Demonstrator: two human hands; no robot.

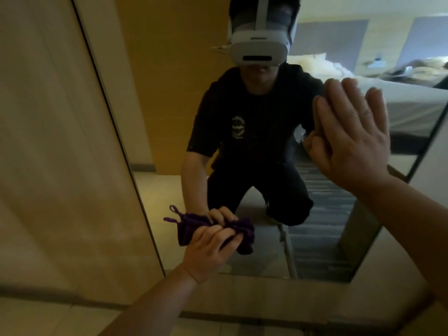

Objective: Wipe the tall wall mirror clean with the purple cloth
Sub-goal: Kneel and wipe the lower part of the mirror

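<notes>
The tall wall mirror (167,98) fills the middle of the view and runs down close to the floor. My left hand (208,248) is shut on the bunched purple cloth (191,229) and presses it against the lower part of the glass. A small loop sticks out of the cloth at its upper left. My right hand (356,134) lies flat against the glass higher up on the right, fingers straight and together, holding nothing. The mirror reflects a crouching person in dark clothes with a white headset.
A beige wall panel (53,141) borders the mirror on the left, and a beige ledge (266,294) runs under its bottom edge. The reflection shows a bed with white bedding, tiled floor and striped carpet behind me.
</notes>
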